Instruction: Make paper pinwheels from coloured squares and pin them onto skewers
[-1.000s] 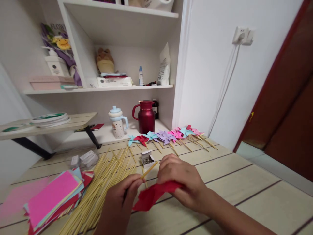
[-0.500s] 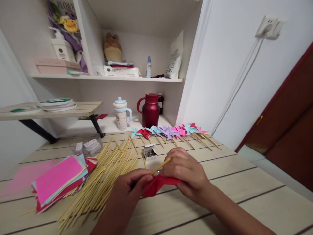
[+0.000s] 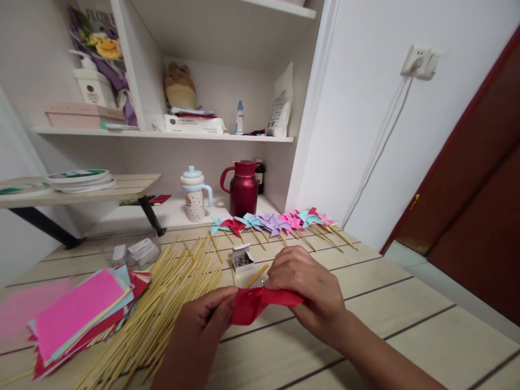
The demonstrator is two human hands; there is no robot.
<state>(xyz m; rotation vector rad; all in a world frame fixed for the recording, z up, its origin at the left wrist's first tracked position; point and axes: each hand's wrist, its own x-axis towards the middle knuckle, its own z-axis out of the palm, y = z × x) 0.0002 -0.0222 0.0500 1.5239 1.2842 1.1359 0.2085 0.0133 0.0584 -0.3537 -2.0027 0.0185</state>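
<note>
Between my hands is a red paper pinwheel (image 3: 247,310), folded and tilted. My left hand (image 3: 207,319) pinches its left edge between thumb and fingers. Fingers of my right hand (image 3: 306,290) are closed around its right side. A wooden stick (image 3: 257,275) pokes up behind the red paper, beside my right fingertips; its lower part is hidden. A tiny shiny metal bit shows at the right fingertips, too small to make out. Just beyond my hands stands an open small white box (image 3: 242,259) of little metal fasteners.
Left of my hands lies a spread of thin wooden sticks (image 3: 162,309), with a stack of coloured paper (image 3: 81,314) beyond. Finished pinwheels (image 3: 273,223) line the table's back. A red jug (image 3: 244,192) and a speckled cup (image 3: 195,197) stand behind.
My left hand has gone from the stick to the red paper's left edge. The stick, earlier across the front, now shows behind the paper. The camera view has shifted slightly.
</note>
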